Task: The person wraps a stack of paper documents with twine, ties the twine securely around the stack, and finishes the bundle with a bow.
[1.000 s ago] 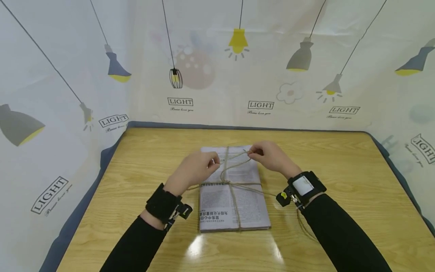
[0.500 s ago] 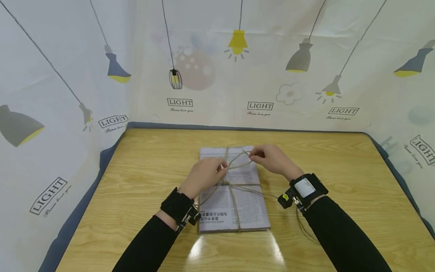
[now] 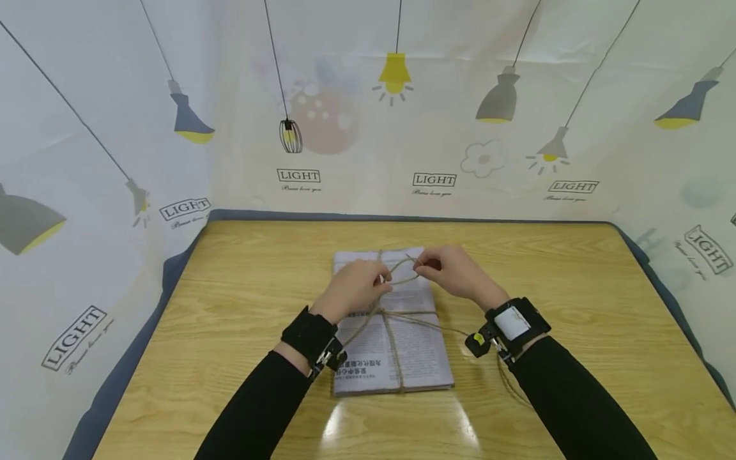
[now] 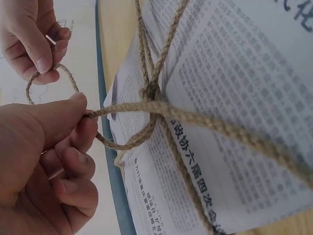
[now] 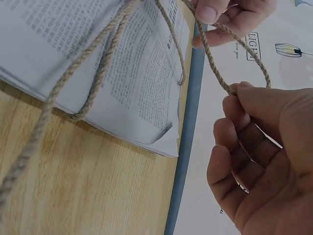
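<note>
A stack of newspapers (image 3: 420, 358) lies on the table, bound crosswise with brown twine (image 3: 393, 348) that meets in a knot (image 4: 151, 92) on top. Above the stack's far half, my left hand (image 3: 354, 287) pinches the twine between thumb and forefinger. My right hand (image 3: 454, 271) pinches a loop of twine (image 5: 252, 51) by its right end, just off the stack's far right corner. In the left wrist view, one strand runs from the left fingertips past the knot toward the lower right. The left palm hides part of the stack in the head view.
The wooden table (image 3: 247, 281) extends around the stack. More twine (image 3: 508, 383) trails on the table beneath the right forearm. A pale cloth (image 3: 356, 191) printed with lamps hangs behind and at both sides, with a blue-grey band along the table edge.
My left hand has moved right and closer to my right hand, now pinching where the loop's strands meet. The right hand keeps its pinch almost in place. The head view has shifted slightly.
</note>
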Demonstrator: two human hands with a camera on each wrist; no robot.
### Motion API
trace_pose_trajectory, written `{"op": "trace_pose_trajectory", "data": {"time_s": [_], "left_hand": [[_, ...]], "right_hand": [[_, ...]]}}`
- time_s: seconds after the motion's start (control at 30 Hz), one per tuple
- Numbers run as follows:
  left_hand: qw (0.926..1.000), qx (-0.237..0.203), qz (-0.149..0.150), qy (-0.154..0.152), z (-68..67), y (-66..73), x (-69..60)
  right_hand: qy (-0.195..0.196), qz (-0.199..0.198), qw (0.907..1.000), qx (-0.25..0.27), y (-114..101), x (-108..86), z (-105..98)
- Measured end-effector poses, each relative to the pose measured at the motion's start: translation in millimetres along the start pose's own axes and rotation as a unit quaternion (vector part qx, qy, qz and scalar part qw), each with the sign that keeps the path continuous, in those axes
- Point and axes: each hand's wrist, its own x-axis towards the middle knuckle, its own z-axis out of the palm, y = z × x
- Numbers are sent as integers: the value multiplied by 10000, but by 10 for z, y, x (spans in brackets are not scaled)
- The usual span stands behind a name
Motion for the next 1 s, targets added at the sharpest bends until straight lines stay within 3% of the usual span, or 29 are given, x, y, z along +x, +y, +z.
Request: {"op": "trace_pose_trajectory", "data": {"time_s": [0.23, 0.37, 0.47, 0.57, 0.7, 1.0], "left_hand": [[10000, -59, 9, 17, -4, -5, -18], [9998, -203, -20, 83, 7, -35, -27], [9997, -221, 13, 139, 20, -59, -37], [9994, -292, 40, 198, 30, -74, -47], [9989, -422, 34, 186, 38, -76, -48], [9990, -426, 114, 102, 70, -86, -40]], "right_hand": [[6, 129, 9996, -240, -3, -82, 14], [-565, 288, 9961, -611, 20, -233, 34], [-1242, 410, 9886, -750, 54, -390, 81], [-1607, 466, 9825, -816, 94, -527, 130], [-1488, 423, 9830, -994, 173, -632, 158], [-1346, 794, 9872, -307, 358, -608, 43]]}}
